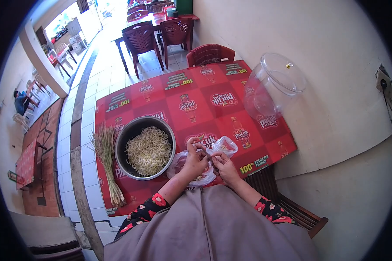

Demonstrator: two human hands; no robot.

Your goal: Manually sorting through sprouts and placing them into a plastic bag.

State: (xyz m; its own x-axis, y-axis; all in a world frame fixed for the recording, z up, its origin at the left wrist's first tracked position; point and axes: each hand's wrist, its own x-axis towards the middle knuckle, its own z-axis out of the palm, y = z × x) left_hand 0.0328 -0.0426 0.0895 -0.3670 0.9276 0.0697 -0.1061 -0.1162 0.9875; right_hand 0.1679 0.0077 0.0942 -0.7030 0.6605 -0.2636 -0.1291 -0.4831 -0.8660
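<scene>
My left hand (197, 160) and my right hand (227, 169) meet over the near edge of the table, fingertips pinched close together. A small thin brownish item (207, 154) shows between them; its kind is too small to tell. Under and around my hands lies a clear plastic bag (178, 165) with small pale bits in it. Another clear bag portion (226, 145) puffs up just beyond my right hand; whether it is the same bag is hidden. Left of my hands, a metal bowl (119, 152) holds a heap of bean sprouts (149, 150).
A bundle of long stalks (108, 156), probably lemongrass, lies along the table's left edge. The red printed cover spans the table (196, 88). A clear plastic jar (264, 94) stands far right by the wall (326, 107). Chairs (210, 55) stand beyond; a person (20, 101) sits far left.
</scene>
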